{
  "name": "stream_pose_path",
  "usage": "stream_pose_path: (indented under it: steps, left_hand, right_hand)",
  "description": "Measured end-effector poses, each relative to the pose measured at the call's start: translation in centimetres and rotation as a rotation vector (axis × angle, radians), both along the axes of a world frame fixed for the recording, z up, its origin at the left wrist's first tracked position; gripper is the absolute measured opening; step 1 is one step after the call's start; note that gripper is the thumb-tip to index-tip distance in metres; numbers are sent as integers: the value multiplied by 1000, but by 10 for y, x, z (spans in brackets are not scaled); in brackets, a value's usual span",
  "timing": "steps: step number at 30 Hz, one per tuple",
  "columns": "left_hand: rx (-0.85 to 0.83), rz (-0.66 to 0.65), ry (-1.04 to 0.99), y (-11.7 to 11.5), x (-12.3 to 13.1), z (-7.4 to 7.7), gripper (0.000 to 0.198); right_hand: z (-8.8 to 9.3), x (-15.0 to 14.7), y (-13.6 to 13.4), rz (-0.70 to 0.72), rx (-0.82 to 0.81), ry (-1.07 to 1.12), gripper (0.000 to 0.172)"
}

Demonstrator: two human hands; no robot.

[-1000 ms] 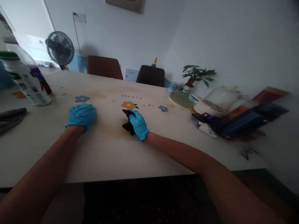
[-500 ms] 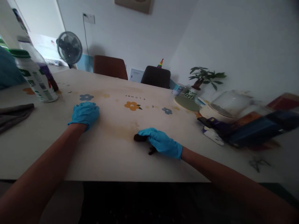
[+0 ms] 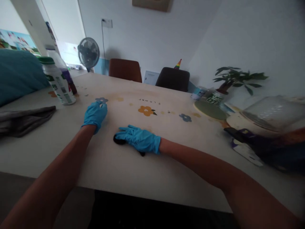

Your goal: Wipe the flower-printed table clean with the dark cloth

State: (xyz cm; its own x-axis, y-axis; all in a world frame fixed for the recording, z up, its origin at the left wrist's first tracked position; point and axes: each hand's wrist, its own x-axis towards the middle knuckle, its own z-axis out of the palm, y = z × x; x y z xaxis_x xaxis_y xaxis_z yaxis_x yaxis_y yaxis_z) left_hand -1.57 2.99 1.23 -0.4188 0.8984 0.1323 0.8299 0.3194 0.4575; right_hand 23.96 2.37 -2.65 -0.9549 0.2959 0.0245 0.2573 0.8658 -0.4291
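Note:
My right hand, in a blue glove, lies over a dark, crumpled cloth and presses it to the pale tabletop. Bits of the cloth stick out past the fingertips and below the palm, while the rest is hidden. Its fingers point left. My left hand, gloved in blue too, rests on the table beside a printed blue flower. The fingers are loosely bent with a gap between them, and no object shows there. Brownish smears mark the flower-printed cover.
Left stand a green-capped white bottle and a purple-labelled bottle, near a folded grey cloth. On the right are a green round mat, a potted plant, a clear-domed container and a dark pouch. Chairs line the far side.
My right hand has slid left with the dark cloth, closer to my left hand. The left hand's fingers have loosened. The view has turned left.

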Motion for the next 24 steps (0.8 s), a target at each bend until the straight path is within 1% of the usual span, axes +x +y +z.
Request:
stream_pose_path:
  steps: [3, 7, 11, 14, 16, 18, 22, 24]
  left_hand:
    - [2, 11, -70, 1, 1, -2, 54]
    - [-10, 23, -97, 3, 1, -4, 55]
    - [2, 53, -90, 4, 0, -4, 53]
    - [17, 54, -91, 4, 1, -4, 52]
    - [14, 47, -93, 4, 2, -4, 53]
    - [3, 30, -97, 3, 2, -5, 53]
    - [31, -20, -107, 3, 1, -8, 56]
    - [39, -16, -108, 4, 1, -10, 56]
  right_hand:
    - [-1, -29, 35, -87, 95, -53, 68]
    - [-3, -49, 94, -245, 181, -92, 75]
    - [1, -49, 146, -443, 165, -135, 73]
    - [6, -32, 169, -540, 96, -92, 79]
    - [9, -16, 174, -579, 37, -23, 80]
    - [9, 4, 171, -613, -8, 21, 74]
    - [7, 43, 146, -705, -165, 132, 61]
    - [5, 62, 129, -675, -161, 173, 58]
